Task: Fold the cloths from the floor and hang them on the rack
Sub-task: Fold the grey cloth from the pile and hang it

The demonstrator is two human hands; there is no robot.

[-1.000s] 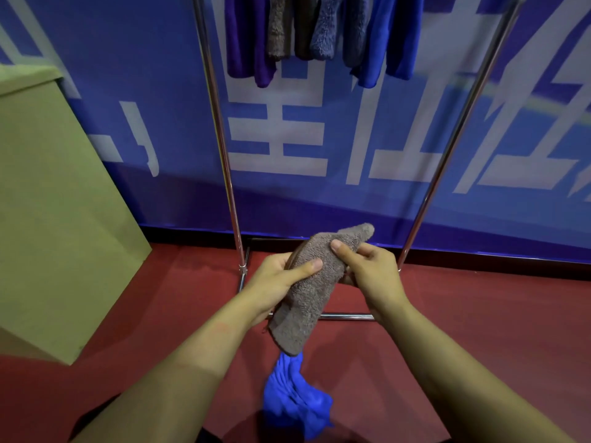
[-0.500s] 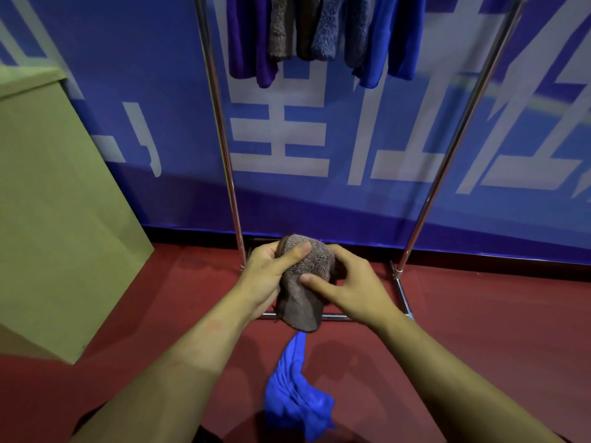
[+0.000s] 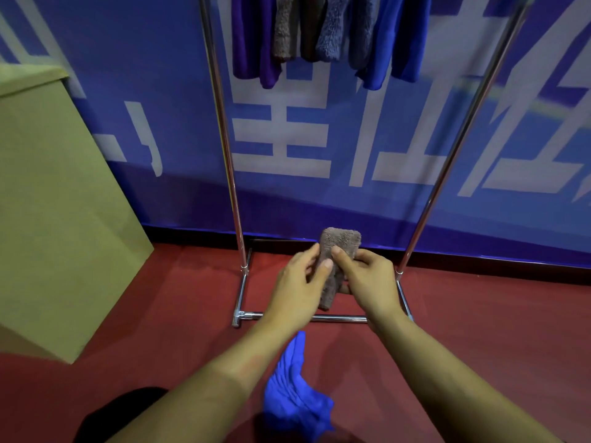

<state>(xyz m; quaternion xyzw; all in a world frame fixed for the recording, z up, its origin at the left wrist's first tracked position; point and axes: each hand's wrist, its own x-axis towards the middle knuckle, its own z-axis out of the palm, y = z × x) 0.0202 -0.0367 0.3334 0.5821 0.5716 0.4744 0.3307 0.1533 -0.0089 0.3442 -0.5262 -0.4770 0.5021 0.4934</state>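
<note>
The brown cloth (image 3: 337,260) is what we see first in the head view: folded into a narrow upright strip, held in the air between both hands, in front of the lower part of the rack (image 3: 238,225). Our left hand (image 3: 299,289) curls round its left edge, the thumb lying across the front face. Our right hand (image 3: 371,282) pinches it from the right, thumb on the front and fingers tucked behind. The cloth's rounded top stands clear above the fingertips, and its lower end hangs just below the hands.

Below the forearms, a blue cloth (image 3: 295,391) lies crumpled on the red floor (image 3: 479,314), near us and well apart from the rack's base bar. The floor to the right of it lies bare as far as the wall. On the left a tan box (image 3: 57,219) stands close to the rack's left upright, narrowing the room there.

The rack's two chrome uprights rise left and right of the hands, with open space between them. At the top edge, hanging cloths (image 3: 326,33) in purple, brown, grey and blue drape side by side, packed together. We cannot see the rail that carries them. Behind it all stands a blue banner (image 3: 319,129).
</note>
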